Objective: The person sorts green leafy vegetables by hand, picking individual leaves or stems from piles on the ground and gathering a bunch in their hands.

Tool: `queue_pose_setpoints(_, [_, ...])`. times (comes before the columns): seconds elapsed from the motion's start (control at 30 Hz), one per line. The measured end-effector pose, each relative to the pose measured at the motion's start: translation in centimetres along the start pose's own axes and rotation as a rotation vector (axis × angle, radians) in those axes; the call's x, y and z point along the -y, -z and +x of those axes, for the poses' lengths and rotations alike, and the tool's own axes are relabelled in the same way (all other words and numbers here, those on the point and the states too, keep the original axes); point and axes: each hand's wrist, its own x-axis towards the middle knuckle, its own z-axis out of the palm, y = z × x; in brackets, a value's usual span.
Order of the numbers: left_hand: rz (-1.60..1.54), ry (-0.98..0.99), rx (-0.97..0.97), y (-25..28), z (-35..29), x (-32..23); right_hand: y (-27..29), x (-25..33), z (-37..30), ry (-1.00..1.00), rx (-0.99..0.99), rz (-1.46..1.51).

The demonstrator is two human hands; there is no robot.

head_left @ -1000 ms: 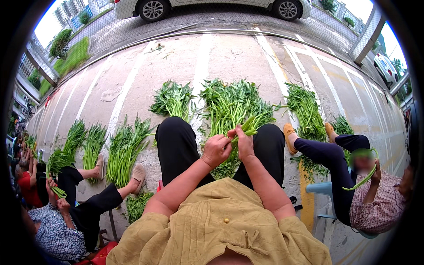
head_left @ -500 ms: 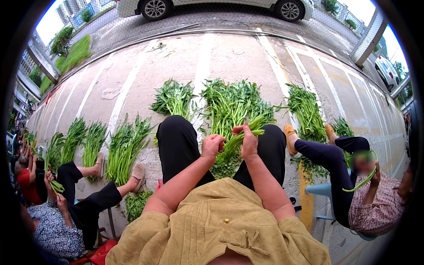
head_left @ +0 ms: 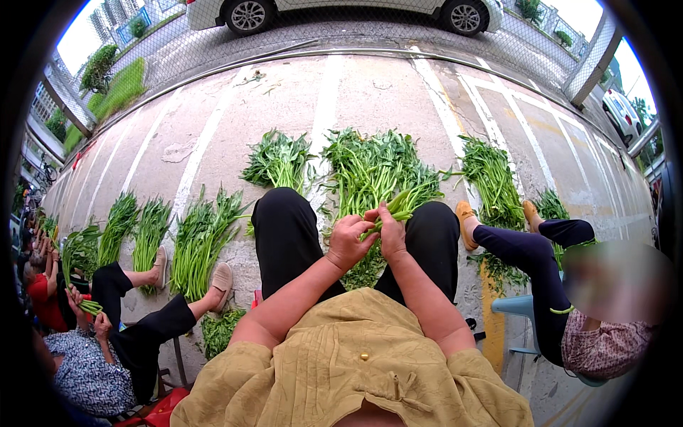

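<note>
My right hand (head_left: pixel 390 233) is closed round a small bunch of water spinach stalks (head_left: pixel 404 211) above the gap between my knees. Beside it, my left hand (head_left: pixel 348 240) has its fingers bent in against the right fingers, pinching at a stalk of the bunch; the fingers partly hide it. Past the hands, a broad heap of water spinach (head_left: pixel 377 160) spreads on the pavement, leaves pointing away and stems toward me. A smaller pile (head_left: pixel 279 158) lies to its left. Loose leafy bits (head_left: pixel 361 272) show on the ground under my hands.
On the left sits a co-worker in a patterned top (head_left: pixel 89 366), holding green stalks, behind rows of greens (head_left: pixel 203 245). To the right, another person in dark trousers (head_left: pixel 523 250) sits on a blue stool (head_left: pixel 514 306) by another pile (head_left: pixel 494 185). A wire fence and white car (head_left: pixel 356 6) stand beyond.
My left hand has moved right and up to meet the right hand at the stalks. The bunch shows less below the hands. The person on the right has bent forward and lowered a stalk.
</note>
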Motion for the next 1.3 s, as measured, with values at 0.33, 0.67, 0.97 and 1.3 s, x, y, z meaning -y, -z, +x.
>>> queue_pose_setpoints(0.33, [0.081, -0.060, 0.049, -0.1, 0.0, 0.3, 0.0, -1.5, 0.6, 0.022, -0.028, -0.028])
queue_pose_setpoints(0.67, [0.123, -0.043, 0.088, 0.0, 0.0, -0.1, 0.1, -2.1, 0.5, 0.047, 0.018, -0.132])
queue_pose_setpoints(0.97, [-0.211, 0.331, 0.108, -1.3, -1.2, 1.3, 0.2, -3.7, 0.9, 0.160, 0.043, -0.185])
queue_pose_setpoints(1.3, [-0.864, 0.927, 0.058, -2.3, -1.1, 1.8, -0.2, -1.5, -0.2, 0.216, 0.103, -0.171])
